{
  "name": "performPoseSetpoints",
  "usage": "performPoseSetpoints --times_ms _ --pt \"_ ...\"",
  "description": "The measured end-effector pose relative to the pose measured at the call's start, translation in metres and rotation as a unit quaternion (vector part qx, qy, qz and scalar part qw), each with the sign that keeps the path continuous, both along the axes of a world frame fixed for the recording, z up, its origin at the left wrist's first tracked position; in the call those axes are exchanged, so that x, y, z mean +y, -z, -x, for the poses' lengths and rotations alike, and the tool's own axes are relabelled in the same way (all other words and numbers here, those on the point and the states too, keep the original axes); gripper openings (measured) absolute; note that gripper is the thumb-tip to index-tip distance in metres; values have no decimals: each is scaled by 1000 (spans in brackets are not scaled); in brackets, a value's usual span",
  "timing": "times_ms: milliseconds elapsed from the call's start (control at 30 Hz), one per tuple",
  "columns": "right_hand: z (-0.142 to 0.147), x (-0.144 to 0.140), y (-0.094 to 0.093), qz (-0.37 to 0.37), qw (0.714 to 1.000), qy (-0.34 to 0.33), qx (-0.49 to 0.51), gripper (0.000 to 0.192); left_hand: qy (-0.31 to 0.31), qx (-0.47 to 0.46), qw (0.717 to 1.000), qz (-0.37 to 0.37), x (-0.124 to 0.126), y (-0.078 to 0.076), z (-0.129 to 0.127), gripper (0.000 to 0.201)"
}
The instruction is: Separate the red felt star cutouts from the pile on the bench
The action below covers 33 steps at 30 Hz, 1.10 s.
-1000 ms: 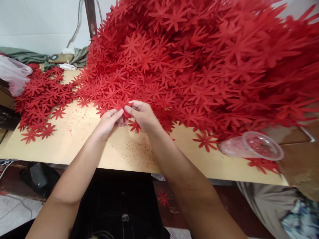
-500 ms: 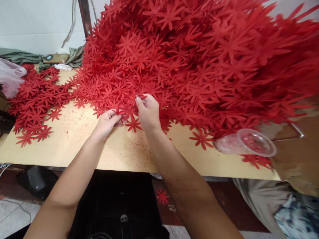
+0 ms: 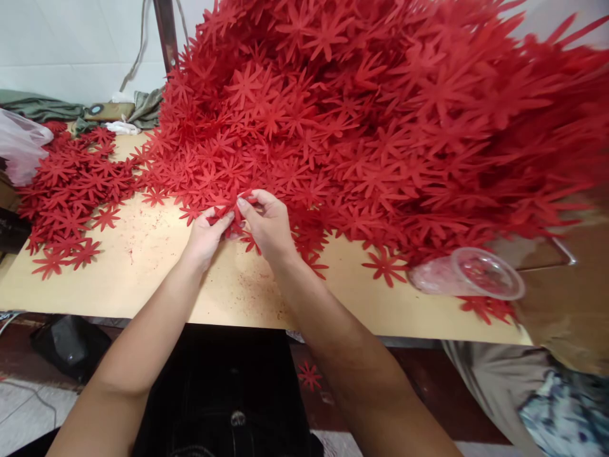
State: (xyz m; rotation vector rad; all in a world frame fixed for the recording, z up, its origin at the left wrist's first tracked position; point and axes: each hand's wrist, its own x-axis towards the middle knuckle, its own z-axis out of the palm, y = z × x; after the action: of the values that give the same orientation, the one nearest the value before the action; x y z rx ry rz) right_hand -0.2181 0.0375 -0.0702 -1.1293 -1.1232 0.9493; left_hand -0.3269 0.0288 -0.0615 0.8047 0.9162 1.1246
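Flower cutout (image 3: 232,209), red, pinched between both hands at the near foot of the big heap (image 3: 380,108). Left hand (image 3: 205,236) has thumb and forefinger closed on its left side; right hand (image 3: 267,223) is curled, fingertips nipping the top edge, thumb underneath as far as I can tell. Both closed on the same piece, or maybe a couple stuck together; can't tell which.

Handling, my guess: v. light, thin, flat sheet stuff, foam or felt by the look, soft enough to flex w/o creasing. Narrow petals look like the weak spot, prob. tear or bend if tugged by the tip. Better held near the centre, where the petals join. Not slippery; matte surface, and pieces seem to cling to each other a bit, so one lifted may drag a neighbour.

Looks: star-like daisy shape, many slim rounded petals, uniform bright red, no print or stem visible.

Around it: the heap slopes up behind the hands and to the right, hundreds of same cutouts. A flatter spread (image 3: 71,184) lies well apart on the left. A few loose ones on the tan board (image 3: 228,285), red dust specks on it. Clear plastic cup (image 3: 469,273) lies tipped on its side at right, near the heap edge. Pale plastic bag (image 3: 19,152) far left. One cutout on the floor (image 3: 309,376) under the board.
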Motion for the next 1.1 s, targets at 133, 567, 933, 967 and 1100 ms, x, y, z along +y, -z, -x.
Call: performPoseSetpoints --times_ms 133,567,933,967,1100 --pt "2 -3 -5 25 998 -3 55 16 17 -5 1000 -21 0 -1 2 31" --pt "-15 4 -9 16 994 93 61 34 -19 31 999 1 3 -2 5 17" --pt "2 -11 -5 20 999 -24 8 37 -12 52 998 -29 -1 -4 6 25" --pt "1 -12 -5 27 998 -48 28 36 -28 55 998 -24 0 -4 6 25" --pt "-4 -14 -4 46 992 -96 60 35 -77 41 996 -30 4 -3 8 25"
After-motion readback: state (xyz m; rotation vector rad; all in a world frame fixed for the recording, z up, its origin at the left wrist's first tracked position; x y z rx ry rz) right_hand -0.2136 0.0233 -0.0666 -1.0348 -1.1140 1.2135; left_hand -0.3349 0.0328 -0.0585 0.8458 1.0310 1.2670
